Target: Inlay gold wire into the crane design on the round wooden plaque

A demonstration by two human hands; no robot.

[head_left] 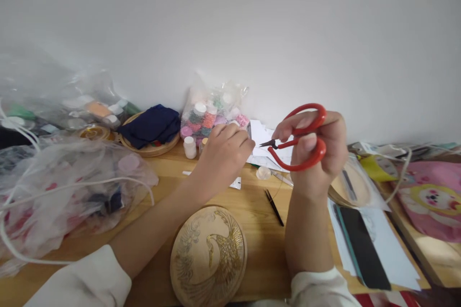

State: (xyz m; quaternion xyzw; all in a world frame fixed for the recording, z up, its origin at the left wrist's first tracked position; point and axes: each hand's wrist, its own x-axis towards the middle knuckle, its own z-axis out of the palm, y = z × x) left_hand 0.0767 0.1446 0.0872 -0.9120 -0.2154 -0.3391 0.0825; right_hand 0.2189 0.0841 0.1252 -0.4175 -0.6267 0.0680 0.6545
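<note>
My right hand [331, 151] is raised over the table and grips a small pair of scissors [319, 153] with large red loop handles. The dark pointed blades face left, towards my left hand [228, 156]. That hand is closed, its back to me; the fingertips are hidden, so I cannot tell what they pinch. Below the hands, near the front edge, lies a round wooden-coloured piece [196, 261] with a gold crane raised on its surface. Black tweezers [274, 207] rest on the table to its right.
Bagged bead jars [207, 117] stand by the wall, with a white bottle [189, 147] in front. Dark blue cloth [151, 127] lies on a round hoop. A clear plastic bag [79, 187] and white cable fill the left. A phone [362, 247] on papers and a pink pouch [432, 201] are right.
</note>
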